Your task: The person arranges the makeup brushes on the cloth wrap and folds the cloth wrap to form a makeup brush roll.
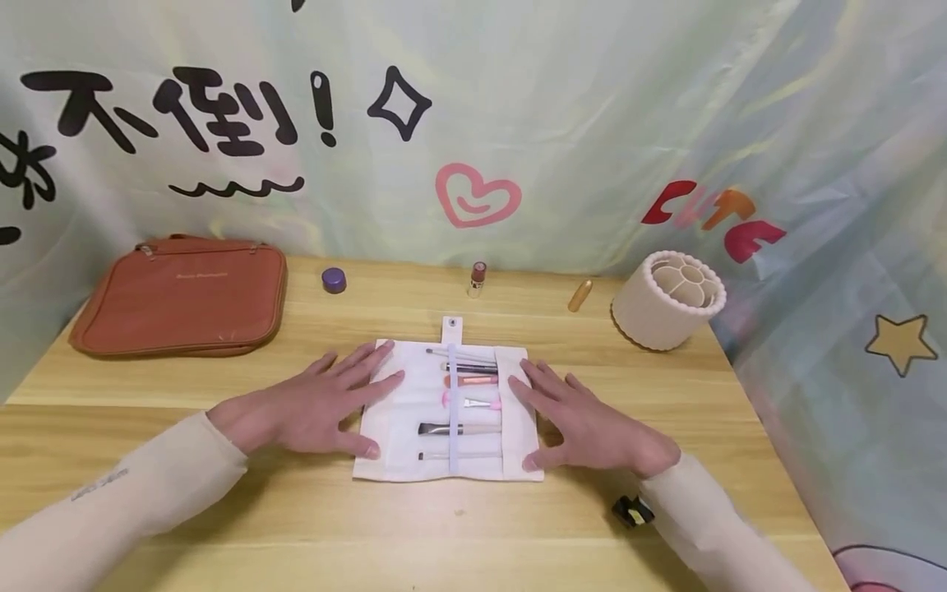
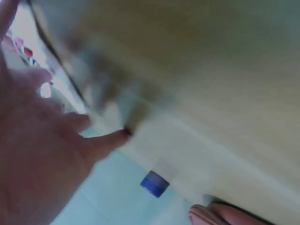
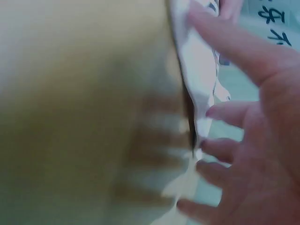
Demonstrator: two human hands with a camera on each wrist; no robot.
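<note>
A white fabric brush roll (image 1: 410, 415) lies unfolded flat on the table, its snap tab (image 1: 452, 329) pointing to the back. Several makeup brushes sit in it under a pale strap (image 1: 455, 415), among them a flat dark-bristled brush (image 1: 436, 429) and a pink one (image 1: 484, 404). My left hand (image 1: 311, 411) rests with spread fingers on the roll's left edge. On the right edge, my right hand (image 1: 595, 427) touches the cloth with thumb and fingers spread. In the right wrist view, the fingertips (image 3: 218, 111) meet the roll's border (image 3: 199, 70).
A brown zip case (image 1: 185, 300) lies at the back left. Along the back stand a purple round container (image 1: 334, 280), a lipstick (image 1: 477, 279), a gold tube (image 1: 580, 296) and a cream ribbed holder (image 1: 654, 308). A small black item (image 1: 632, 511) is beside the right sleeve. A printed curtain hangs behind.
</note>
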